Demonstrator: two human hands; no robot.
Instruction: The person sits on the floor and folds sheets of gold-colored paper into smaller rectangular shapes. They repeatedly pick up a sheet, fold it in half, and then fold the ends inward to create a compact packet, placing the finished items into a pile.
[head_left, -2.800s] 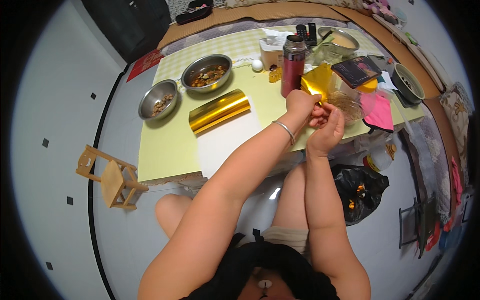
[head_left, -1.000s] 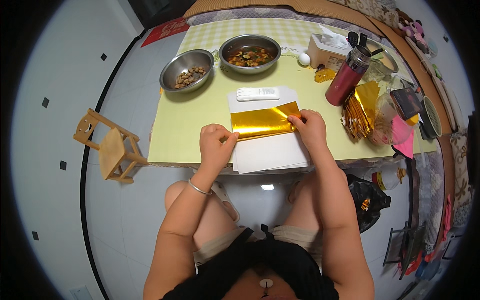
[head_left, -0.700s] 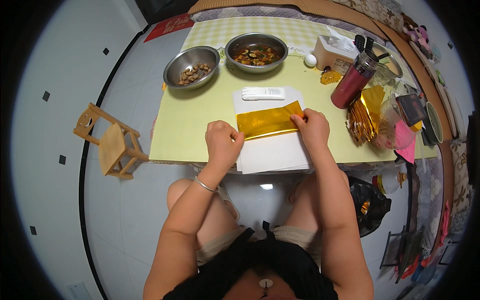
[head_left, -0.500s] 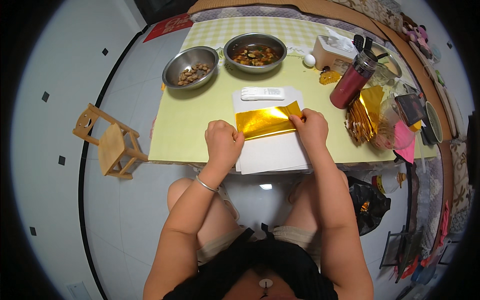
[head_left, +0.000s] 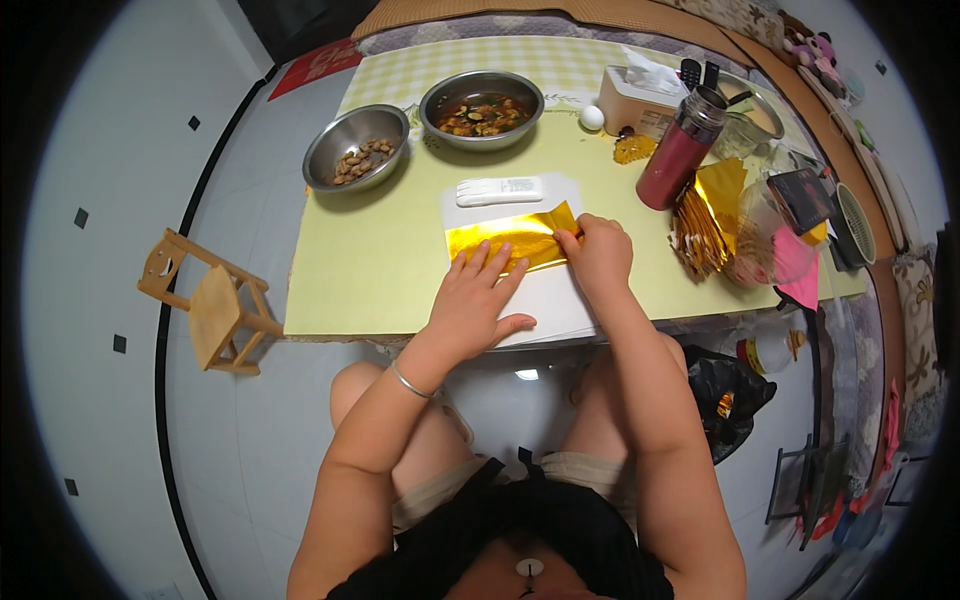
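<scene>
A shiny gold foil sheet (head_left: 532,230), folded into a long strip, lies across white paper (head_left: 558,303) at the table's near edge. My left hand (head_left: 472,308) is spread, its fingertips resting on the lower left part of the strip and its thumb over the white paper. At the strip's right end, my right hand (head_left: 603,262) is closed, pinching the foil between thumb and curled fingers. Just beyond the strip sits a long white plastic-looking piece (head_left: 499,191), on the paper's far part.
Two steel bowls stand farther back, one with brown nuts or seeds (head_left: 362,163), one with dark liquid and food pieces (head_left: 487,118). To the right are a red thermos (head_left: 682,150), folded gold foil pieces (head_left: 702,235), a tissue box (head_left: 640,100) and an egg (head_left: 592,118).
My left hand has gone from a closed grip at the strip's left end to lying spread on the foil. My right hand keeps its pinch. The whole view has shifted slightly.
</scene>
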